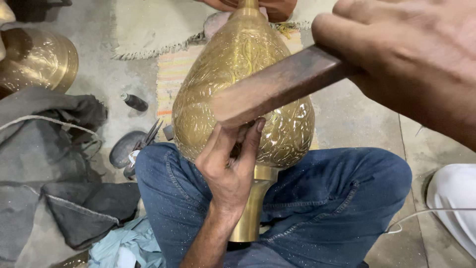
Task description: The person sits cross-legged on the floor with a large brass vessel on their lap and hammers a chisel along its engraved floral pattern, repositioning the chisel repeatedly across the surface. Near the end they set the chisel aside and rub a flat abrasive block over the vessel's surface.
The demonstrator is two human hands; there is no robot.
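My right hand, closest to the lens, clenches a dark wooden mallet whose end meets the engraved brass vase. The vase lies tilted across my jeans-clad lap, neck toward me. My left hand pinches a small tool against its patterned belly; the tool itself is hidden. Pliers lie on the floor nearby.
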